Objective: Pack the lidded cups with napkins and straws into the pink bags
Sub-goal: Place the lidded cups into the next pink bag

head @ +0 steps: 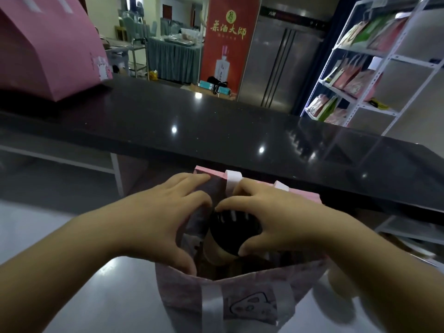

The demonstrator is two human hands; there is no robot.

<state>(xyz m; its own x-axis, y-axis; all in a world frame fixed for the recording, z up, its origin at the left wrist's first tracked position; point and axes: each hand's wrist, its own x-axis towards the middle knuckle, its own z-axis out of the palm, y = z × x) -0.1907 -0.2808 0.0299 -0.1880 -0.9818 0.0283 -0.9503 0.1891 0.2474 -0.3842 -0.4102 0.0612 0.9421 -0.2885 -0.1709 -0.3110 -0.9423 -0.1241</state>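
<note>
A pink bag with white handles stands open on the grey counter just below me. A tan cup with a black lid sits tilted in the bag's mouth. My right hand grips the cup's lid from above, thumb on the near rim and fingers over the far rim. My left hand spreads the bag's left wall, fingers reaching over the far rim and thumb down inside. No napkins or straws show.
A raised black countertop runs across just behind the bag. A second, closed pink bag stands on it at far left. White shelving with packaged goods is at the right. A red banner stands beyond.
</note>
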